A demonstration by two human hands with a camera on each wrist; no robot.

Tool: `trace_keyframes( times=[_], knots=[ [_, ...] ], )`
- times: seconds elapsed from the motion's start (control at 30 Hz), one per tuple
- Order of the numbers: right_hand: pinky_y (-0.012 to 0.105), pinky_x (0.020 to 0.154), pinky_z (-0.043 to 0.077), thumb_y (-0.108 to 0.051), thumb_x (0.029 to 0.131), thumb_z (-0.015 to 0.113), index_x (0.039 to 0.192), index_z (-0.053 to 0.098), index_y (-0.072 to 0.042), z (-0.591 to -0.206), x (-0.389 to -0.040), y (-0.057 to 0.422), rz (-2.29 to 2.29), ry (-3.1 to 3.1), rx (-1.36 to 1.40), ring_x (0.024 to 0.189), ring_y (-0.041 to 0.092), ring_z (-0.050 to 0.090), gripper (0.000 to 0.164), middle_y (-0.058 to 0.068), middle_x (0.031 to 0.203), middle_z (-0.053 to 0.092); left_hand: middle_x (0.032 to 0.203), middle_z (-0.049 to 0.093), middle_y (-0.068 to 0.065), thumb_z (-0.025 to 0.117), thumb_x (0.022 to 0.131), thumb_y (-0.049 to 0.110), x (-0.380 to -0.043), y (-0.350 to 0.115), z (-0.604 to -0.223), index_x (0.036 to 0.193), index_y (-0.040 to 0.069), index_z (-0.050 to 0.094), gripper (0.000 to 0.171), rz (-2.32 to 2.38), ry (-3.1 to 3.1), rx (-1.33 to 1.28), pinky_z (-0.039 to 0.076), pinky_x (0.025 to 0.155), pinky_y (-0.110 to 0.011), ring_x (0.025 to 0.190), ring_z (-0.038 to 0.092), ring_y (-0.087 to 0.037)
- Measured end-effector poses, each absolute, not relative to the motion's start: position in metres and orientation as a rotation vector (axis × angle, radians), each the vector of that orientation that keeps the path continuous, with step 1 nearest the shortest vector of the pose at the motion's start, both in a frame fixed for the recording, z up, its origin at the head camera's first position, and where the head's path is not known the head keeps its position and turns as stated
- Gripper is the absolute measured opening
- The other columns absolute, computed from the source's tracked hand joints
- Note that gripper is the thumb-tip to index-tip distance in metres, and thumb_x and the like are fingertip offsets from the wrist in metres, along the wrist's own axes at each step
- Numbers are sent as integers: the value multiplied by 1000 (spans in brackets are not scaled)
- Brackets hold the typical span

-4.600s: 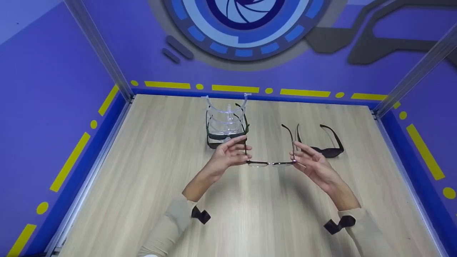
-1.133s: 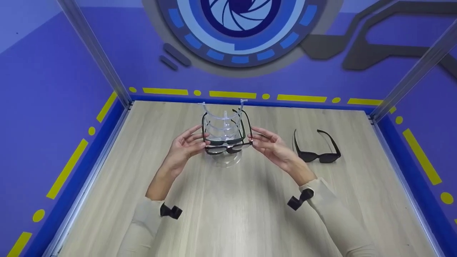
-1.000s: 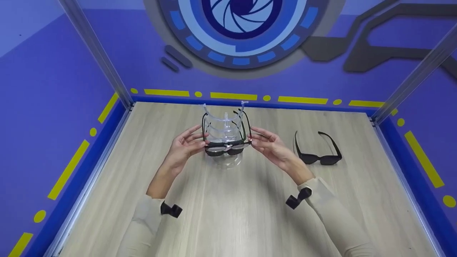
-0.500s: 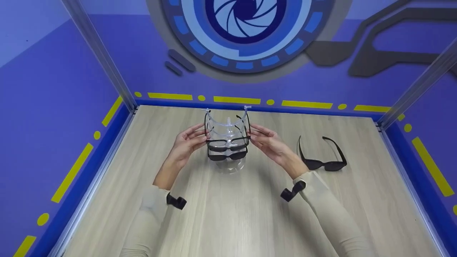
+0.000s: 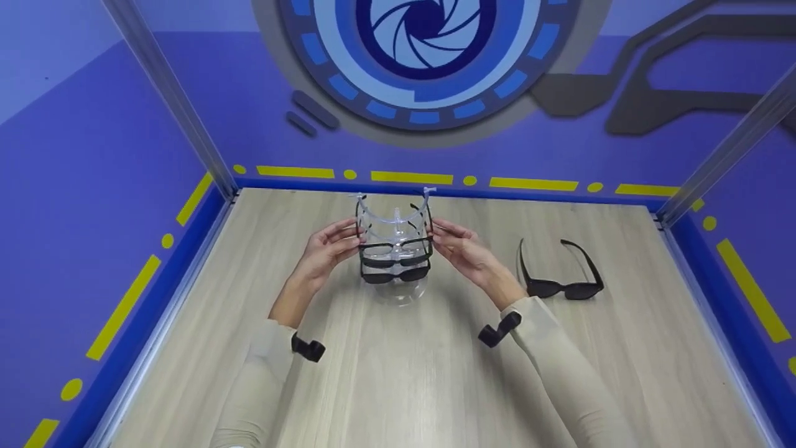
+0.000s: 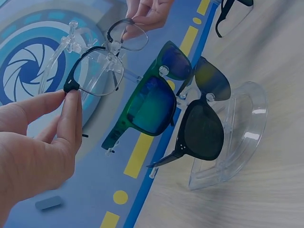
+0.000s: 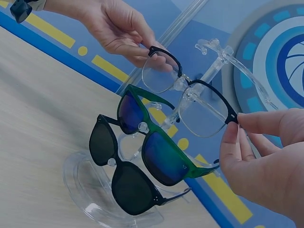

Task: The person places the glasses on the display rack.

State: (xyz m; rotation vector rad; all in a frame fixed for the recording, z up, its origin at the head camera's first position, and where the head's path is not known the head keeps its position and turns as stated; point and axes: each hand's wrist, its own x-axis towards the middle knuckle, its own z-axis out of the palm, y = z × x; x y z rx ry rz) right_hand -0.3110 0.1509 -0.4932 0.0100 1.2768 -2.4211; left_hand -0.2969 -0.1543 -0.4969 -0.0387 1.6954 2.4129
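- The left hand (image 5: pixel 323 252) and right hand (image 5: pixel 466 254) are pinching clear-lensed black browline eyeglasses (image 7: pixel 202 114), one at each hinge.
- Unlike a second ago, the eyeglasses are no longer covering the green mirrored sunglasses (image 7: pixel 162 154) and black sunglasses (image 7: pixel 134 187) on the clear display stand (image 6: pixel 259 107); they are being held above both, probably nearly seated.
- No brand or writing is showing legibly.

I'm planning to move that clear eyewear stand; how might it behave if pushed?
The clear stand may feel light, as it looks like thin plastic. Pushed high, it might tip: it is tall, with green sunglasses and black sunglasses on it. Pushed at its rounded base, it would probably slide instead.
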Motion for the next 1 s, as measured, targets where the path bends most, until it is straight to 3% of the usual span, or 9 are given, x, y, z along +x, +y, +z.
trace_keyframes(
  times=[0.3, 0.5, 0.7, 1.0],
  knots=[
    [24, 96, 55, 17, 96, 50, 154, 33, 10, -498, -309, 149, -2395, 1303, 17, 106, 12, 70, 60, 2, 110, 76, 128, 69, -15, 67, 94, -6, -295, -156, -503, 143, 4, 56, 51, 2399, 1728, -35, 61, 93, -27, 107, 73, -17],
    [24, 97, 55, 15, 97, 52, 151, 38, 10, -504, -303, 155, -2395, 1293, 29, 107, 12, 70, 56, 3, 112, 76, 129, 68, -19, 66, 94, -8, -295, -151, -510, 144, 1, 54, 52, 2418, 1697, -12, 62, 90, -27, 100, 74, -14],
    [24, 94, 57, 16, 96, 52, 146, 47, 9, -504, -301, 154, -2407, 1292, 42, 107, 14, 71, 50, 4, 110, 77, 122, 72, -12, 67, 94, -7, -293, -151, -511, 143, 1, 55, 52, 2416, 1699, -19, 62, 91, -28, 100, 74, -15],
    [25, 99, 55, 12, 98, 52, 152, 38, 8, -502, -303, 161, -2376, 1347, 10, 106, 12, 71, 56, 2, 114, 76, 135, 66, -18, 62, 99, -2, -294, -158, -507, 146, 2, 52, 48, 2401, 1725, -20, 60, 95, -30, 104, 73, -14]
  ],
)
